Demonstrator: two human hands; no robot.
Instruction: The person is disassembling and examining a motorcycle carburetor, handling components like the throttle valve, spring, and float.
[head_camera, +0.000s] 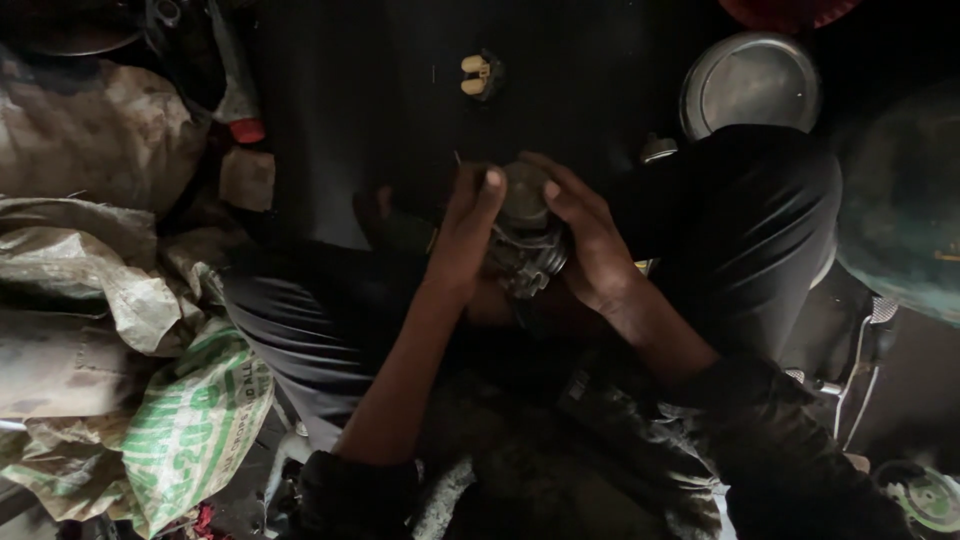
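The small grey cast-metal mechanical part with a round dark cap (527, 235) was held over the person's lap, between both hands, and serves here as the landmark. The left hand (462, 235) was closed against the part's left side, its grip wrapped on the body with the thumb raised along the top edge of the cap. The right hand (590, 240) was closed on the part's right side, fingers curled over the cap and down the body, so both hands gripped the same piece. The lighting was dim and finer detail of the part could not be made out. Above the part, on the dark floor, lay a small black fitting with two pale yellow cylinders (478, 76). Up and to the right of the part stood a round shiny metal plate (752, 82), with a small round metal cap (657, 149) between plate and part. To the right of the part rose the person's dark-clothed knee (745, 215), and farther right a large dull green rounded container (900, 205). Well to the left of the part lay crumpled, dirty beige sacks (90, 250), and lower left a white woven sack with green print (190, 425).
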